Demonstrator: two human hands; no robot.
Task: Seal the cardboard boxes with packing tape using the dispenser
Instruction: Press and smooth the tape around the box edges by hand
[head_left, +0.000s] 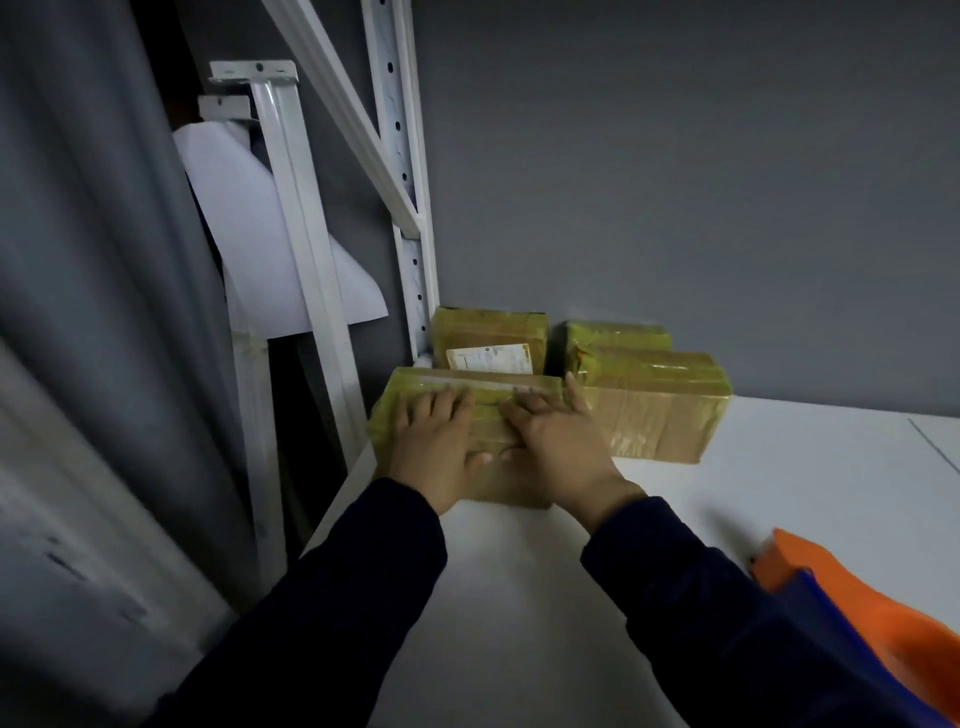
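Head view: box (395, 410) at table (779, 493) left edge, long side across
Left hand (436, 447): flat on box, fingers spread
Right hand (556, 441): flat beside it, fingers spread
Orange thing (857, 597): probably the dispenser, blurred; right hand nearer

four brown cardboard boxes wrapped in glossy yellowish tape lie clustered at the back left corner of the white shelf (519, 597); the near box (415, 382) lies flat under the left hand (436, 447) and right hand (556, 441), both spread on its top; just behind it stands the labelled box (491, 332), white label facing forward; just to the right lies the long box (660, 410), with the rear box (618, 332) partly hidden behind it. the orange and blue dispenser (841, 582) lies blurred at the lower right, cut by the edge, well apart from the boxes.
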